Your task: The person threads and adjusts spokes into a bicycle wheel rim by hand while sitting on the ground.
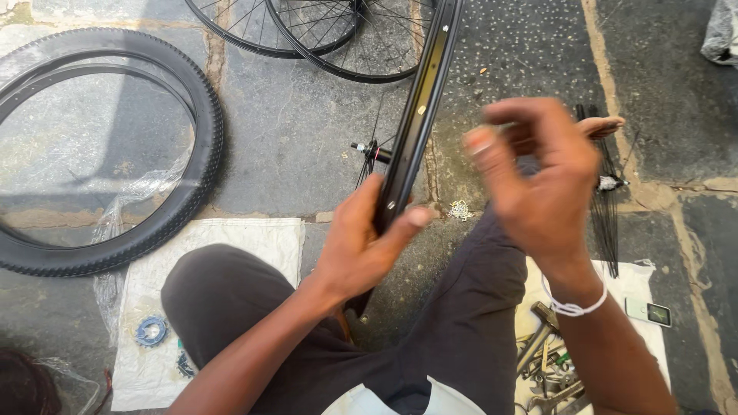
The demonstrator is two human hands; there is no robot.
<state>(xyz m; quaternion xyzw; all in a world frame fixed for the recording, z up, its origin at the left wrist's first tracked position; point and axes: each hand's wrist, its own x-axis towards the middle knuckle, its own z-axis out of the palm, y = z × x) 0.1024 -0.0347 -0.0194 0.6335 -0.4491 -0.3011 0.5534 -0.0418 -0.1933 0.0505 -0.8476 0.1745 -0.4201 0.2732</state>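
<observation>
My left hand point(361, 242) grips the black bicycle rim point(419, 115), which stands on edge between my knees and runs up and to the right. Its hub and axle point(367, 148) show left of the rim, with thin spokes leading to it. My right hand point(538, 177) is raised to the right of the rim, blurred, with fingers curled. It seems to pinch a small thin part, but I cannot make it out. A white band is around that wrist.
A black tyre point(192, 154) in clear plastic lies at the left on stone paving. More spoked wheels point(338, 46) lie at the top. A bundle of black spokes point(607, 207), hand tools point(546, 361) and a phone point(648, 311) lie at the right; a blue sprocket point(151, 331) rests on white cloth.
</observation>
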